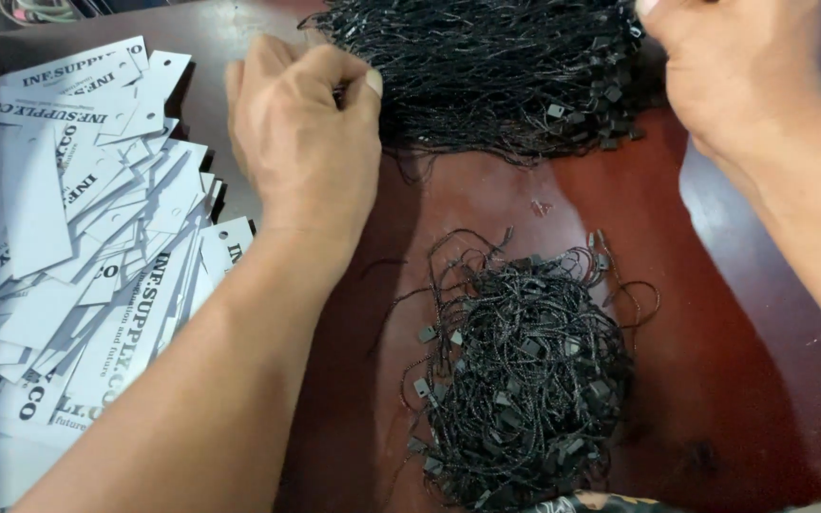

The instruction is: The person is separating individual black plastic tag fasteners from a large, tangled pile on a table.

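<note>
My left hand rests with fingers curled at the left edge of a large bundle of black string loops with small plastic clasps at the top of the table; its fingertips pinch at the strings. My right hand is at the bundle's right end, fingers closed and partly out of view, so what it holds is hidden. A smaller loose heap of the same black loops lies below, in the middle of the dark red-brown table.
A wide, messy spread of white paper hang tags with black print covers the left side of the table, close beside my left forearm. A small reddish scrap lies between the two string piles.
</note>
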